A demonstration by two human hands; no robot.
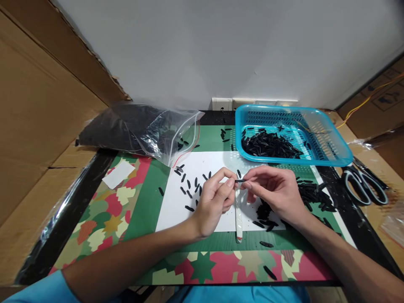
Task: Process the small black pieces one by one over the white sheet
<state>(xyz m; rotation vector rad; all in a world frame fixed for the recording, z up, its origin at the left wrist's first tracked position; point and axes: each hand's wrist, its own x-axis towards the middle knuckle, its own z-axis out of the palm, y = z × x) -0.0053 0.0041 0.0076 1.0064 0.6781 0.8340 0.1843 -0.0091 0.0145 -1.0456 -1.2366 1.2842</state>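
Note:
Above a white sheet (170,210), my left hand (214,202) and my right hand (276,191) meet at a small black elongated piece (240,180). Each hand pinches one end between thumb and fingertips. Just below them a narrow white wrapped stick (239,219) lies lengthwise. Similar loose black pieces (188,183) are scattered left of my left hand. Beside and partly under my right hand are a heap of black crumbs (263,210) and a larger pile of black pieces (312,194). My right palm and forearm hide part of these.
A blue plastic basket (296,161) holding many black pieces stands at the back right. Scissors (362,185) lie at the right edge. A clear zip bag (132,128) full of black material rests at the back left. Cardboard walls (41,84) flank the table.

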